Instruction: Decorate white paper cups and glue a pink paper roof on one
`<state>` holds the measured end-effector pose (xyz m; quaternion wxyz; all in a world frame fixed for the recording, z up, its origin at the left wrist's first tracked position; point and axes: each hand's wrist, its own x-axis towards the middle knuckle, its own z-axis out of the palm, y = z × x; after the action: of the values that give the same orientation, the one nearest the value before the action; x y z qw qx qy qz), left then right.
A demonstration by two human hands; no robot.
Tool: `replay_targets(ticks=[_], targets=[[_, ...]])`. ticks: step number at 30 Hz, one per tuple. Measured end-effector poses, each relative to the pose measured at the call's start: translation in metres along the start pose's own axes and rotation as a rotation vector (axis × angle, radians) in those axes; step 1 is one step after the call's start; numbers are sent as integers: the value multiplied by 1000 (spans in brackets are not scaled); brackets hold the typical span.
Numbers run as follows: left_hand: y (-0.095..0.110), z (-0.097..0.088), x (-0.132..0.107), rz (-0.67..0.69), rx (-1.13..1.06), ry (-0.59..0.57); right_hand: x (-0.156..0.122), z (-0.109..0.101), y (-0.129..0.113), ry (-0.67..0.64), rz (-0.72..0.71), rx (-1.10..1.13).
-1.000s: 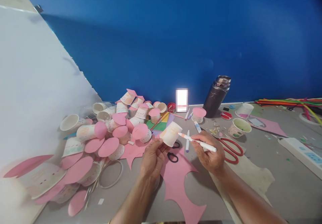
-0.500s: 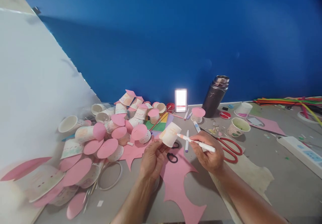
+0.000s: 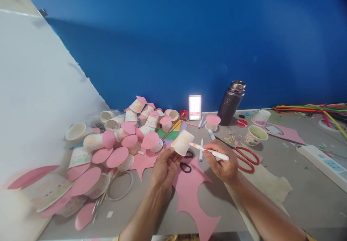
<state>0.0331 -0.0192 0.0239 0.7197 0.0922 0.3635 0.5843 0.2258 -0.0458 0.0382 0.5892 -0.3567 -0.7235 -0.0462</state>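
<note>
Held upside down and a little tilted, a white paper cup (image 3: pixel 183 143) with faint orange marks rests in the fingers of my left hand (image 3: pixel 166 167). My right hand (image 3: pixel 222 161) grips a white marker (image 3: pixel 214 153) with an orange tip end. That tip is close to the cup's right side; whether it touches, I cannot tell. Below the cup lie black-handled scissors (image 3: pixel 185 167) on cut pink paper (image 3: pixel 189 194). A purple-tipped marker (image 3: pixel 201 150) lies between the hands. Beside my right wrist are large red-handled scissors (image 3: pixel 248 158).
Many decorated cups with pink paper discs (image 3: pixel 118 158) crowd the left side. A dark flask (image 3: pixel 231 103) stands by the blue wall, near a bright phone screen (image 3: pixel 195 107). At right are a green-lined cup (image 3: pixel 255 136), a power strip (image 3: pixel 325 165) and coloured pipe cleaners (image 3: pixel 303 108).
The view has shifted slightly. Both hands keep their hold on the cup and marker, and the marker tip stays beside the cup's right side.
</note>
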Motion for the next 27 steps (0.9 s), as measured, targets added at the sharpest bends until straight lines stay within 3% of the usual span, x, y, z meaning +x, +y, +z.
replay_targets(ticks=[12, 27], targets=[[-3, -3, 0, 13, 18, -23, -1, -1, -1, -32, 14, 14], [-5, -5, 1, 6, 27, -33, 1, -2, 2, 26, 36, -56]])
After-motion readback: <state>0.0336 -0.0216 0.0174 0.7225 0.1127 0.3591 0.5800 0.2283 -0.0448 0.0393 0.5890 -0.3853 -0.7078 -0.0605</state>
